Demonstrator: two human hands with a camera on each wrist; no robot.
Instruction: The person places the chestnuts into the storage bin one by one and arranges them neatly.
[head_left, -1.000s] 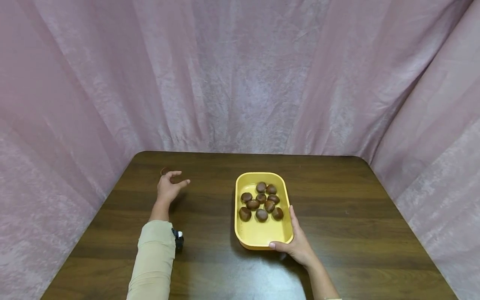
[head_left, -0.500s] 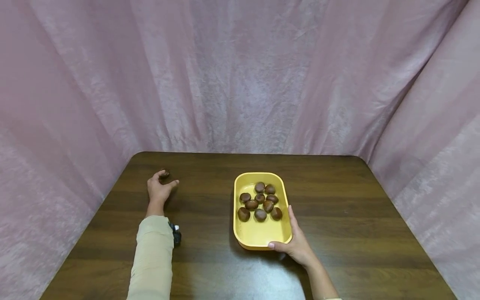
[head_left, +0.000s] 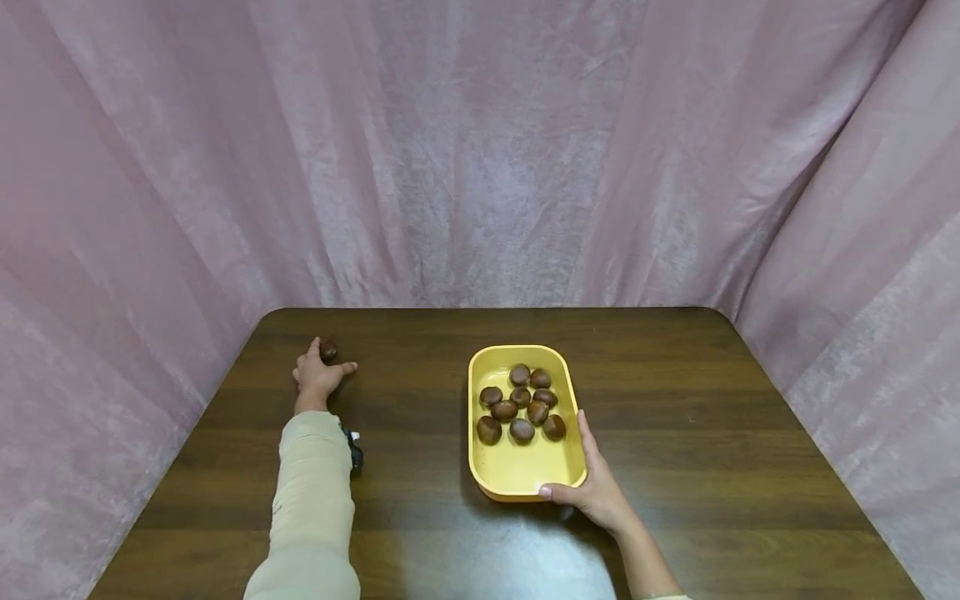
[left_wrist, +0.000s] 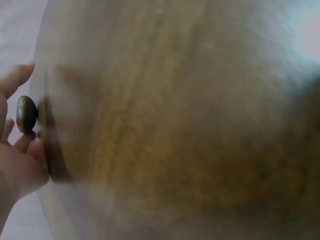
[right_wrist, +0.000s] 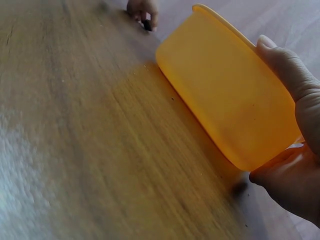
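Observation:
A single brown chestnut [head_left: 328, 351] lies on the wooden table near its far left corner. My left hand [head_left: 317, 377] is around it, index finger beside the nut and thumb spread off to the right. In the left wrist view, the chestnut [left_wrist: 27, 115] shows in the gap between thumb and fingers, with the thumb apart from it. My right hand [head_left: 596, 492] grips the near right corner of a yellow plastic container [head_left: 517, 471], thumb on the rim and fingers along the side. Several chestnuts [head_left: 505, 410] lie inside it, mostly toward the far half.
The dark brown table [head_left: 697, 467] has rounded far corners. Behind it and along the sides hang pink velvet curtains [head_left: 495, 167]. A small dark device [head_left: 354, 450] is strapped at my left wrist, over a beige sleeve [head_left: 311, 500].
My left hand has shifted left, then slightly toward the chestnut, so that its fingers now flank the nut. The right hand and the container have stayed in place.

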